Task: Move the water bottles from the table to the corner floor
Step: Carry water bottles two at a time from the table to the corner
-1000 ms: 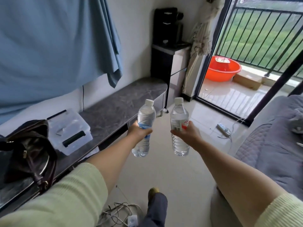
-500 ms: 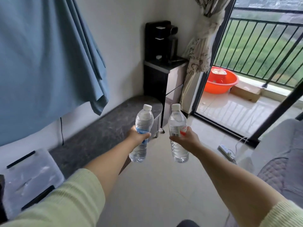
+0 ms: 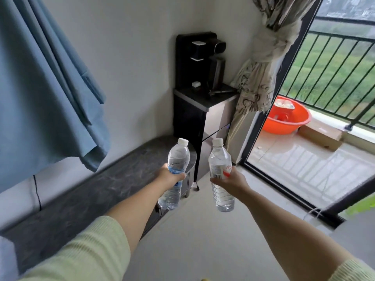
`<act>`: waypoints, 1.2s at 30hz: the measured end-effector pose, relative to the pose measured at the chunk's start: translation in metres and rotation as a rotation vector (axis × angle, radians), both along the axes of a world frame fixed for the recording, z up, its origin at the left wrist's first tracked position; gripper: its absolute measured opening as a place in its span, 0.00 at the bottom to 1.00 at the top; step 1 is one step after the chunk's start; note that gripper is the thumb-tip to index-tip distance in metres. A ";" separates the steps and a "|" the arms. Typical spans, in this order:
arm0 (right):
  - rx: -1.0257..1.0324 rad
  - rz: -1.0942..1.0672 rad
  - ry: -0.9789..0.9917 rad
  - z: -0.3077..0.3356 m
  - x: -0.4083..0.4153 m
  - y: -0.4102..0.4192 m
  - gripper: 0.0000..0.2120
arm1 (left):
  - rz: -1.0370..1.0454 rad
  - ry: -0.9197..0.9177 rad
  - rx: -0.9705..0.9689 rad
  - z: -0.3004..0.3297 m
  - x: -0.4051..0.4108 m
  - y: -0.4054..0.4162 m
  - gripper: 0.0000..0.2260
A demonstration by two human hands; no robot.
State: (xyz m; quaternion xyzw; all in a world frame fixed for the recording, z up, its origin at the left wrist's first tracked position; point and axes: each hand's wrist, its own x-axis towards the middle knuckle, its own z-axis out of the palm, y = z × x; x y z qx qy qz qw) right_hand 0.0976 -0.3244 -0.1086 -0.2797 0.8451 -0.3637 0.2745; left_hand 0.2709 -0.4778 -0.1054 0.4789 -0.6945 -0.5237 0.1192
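Two water bottles (image 3: 178, 159) (image 3: 220, 165), two hands (image 3: 171, 176) (image 3: 233, 180), one orange basin (image 3: 288, 118), one cardboard box (image 3: 320, 134).

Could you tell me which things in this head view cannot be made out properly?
- Blue-labelled bottle: the left hand covers its label.
- Red-labelled bottle: the right hand covers part of its label; the print is too small to read.
- Corner floor: the black cabinet and tied curtain hide it.
- Orange basin: the door frame cuts off its left part.

Soft daylight enters through the balcony door (image 3: 300, 138), glaring off wet tiles (image 3: 300, 165); wide-angle edges bend, slightly blurred.
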 end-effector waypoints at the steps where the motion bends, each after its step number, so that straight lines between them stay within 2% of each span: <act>1: 0.010 0.014 0.009 0.000 -0.020 -0.011 0.31 | 0.004 0.005 0.014 -0.001 -0.018 -0.008 0.18; 6: 0.062 0.051 0.014 -0.008 -0.095 -0.066 0.28 | 0.047 0.007 0.081 -0.014 -0.075 -0.042 0.19; 14: 0.143 0.161 -0.013 -0.042 -0.140 -0.172 0.30 | 0.173 -0.016 0.148 -0.039 -0.113 -0.131 0.18; 17: 0.162 0.179 -0.020 -0.051 -0.160 -0.227 0.29 | 0.195 -0.037 0.122 -0.048 -0.128 -0.186 0.15; 23: 0.177 0.177 -0.032 -0.064 -0.198 -0.348 0.29 | 0.247 -0.116 0.146 -0.067 -0.153 -0.310 0.22; 26: 0.169 0.130 -0.053 -0.072 -0.208 -0.397 0.30 | 0.266 -0.123 0.153 -0.079 -0.165 -0.359 0.19; 32: 0.180 0.077 -0.146 -0.125 -0.226 -0.463 0.31 | 0.354 -0.042 0.289 -0.131 -0.191 -0.406 0.15; 36: 0.182 0.071 -0.182 -0.168 -0.239 -0.503 0.31 | 0.403 0.021 0.342 -0.181 -0.216 -0.431 0.21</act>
